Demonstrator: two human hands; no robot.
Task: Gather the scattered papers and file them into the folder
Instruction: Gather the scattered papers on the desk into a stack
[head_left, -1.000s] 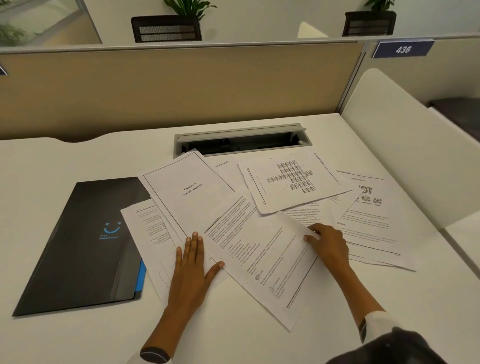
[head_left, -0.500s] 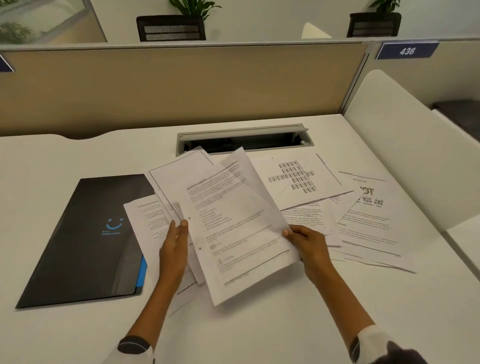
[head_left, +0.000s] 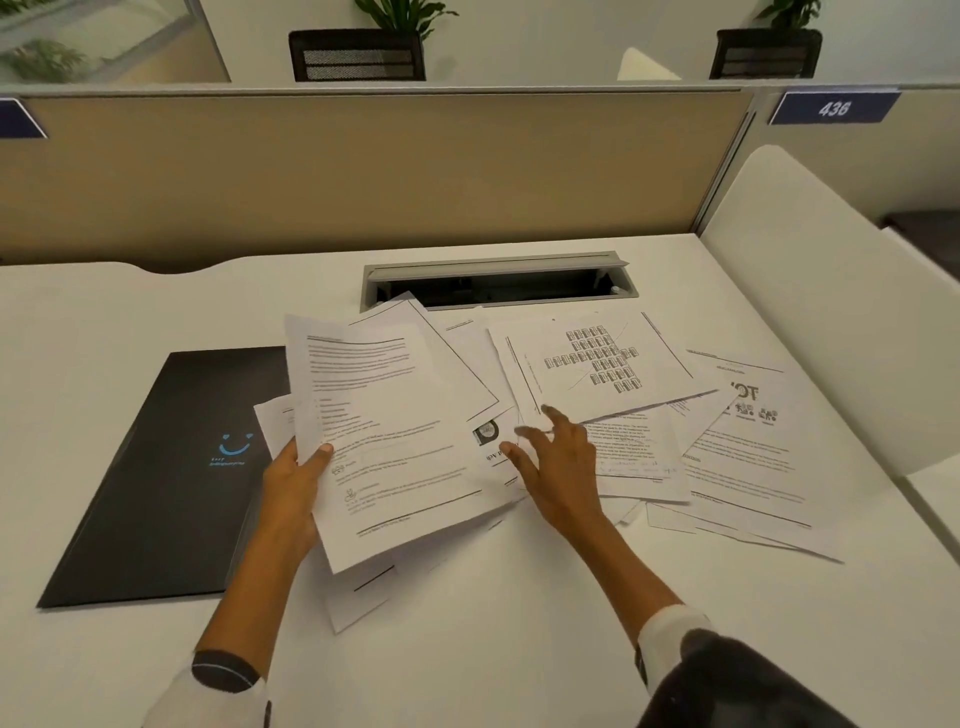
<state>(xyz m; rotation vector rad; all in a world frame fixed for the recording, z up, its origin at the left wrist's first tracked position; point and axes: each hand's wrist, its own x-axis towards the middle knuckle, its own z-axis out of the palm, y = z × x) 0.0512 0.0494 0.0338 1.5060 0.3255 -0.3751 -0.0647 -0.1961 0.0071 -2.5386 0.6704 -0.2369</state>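
I see a few papers (head_left: 387, 431) raised off the table (head_left: 519, 649), pinched at their left edge in the grip of my left hand (head_left: 293, 480), thumb on top. My right hand (head_left: 558, 460) hangs fingers spread, holding nothing, over the loose sheets (head_left: 727, 452) fanned across the middle and right of the table. The black folder (head_left: 166, 478) lies shut and flat at left, just beside the held papers.

1 black folder (head_left: 171, 467), approx 9 paper sheets (head_left: 395, 431), 2 hands, 2 planters (head_left: 358, 54), 1 desk (head_left: 519, 649).
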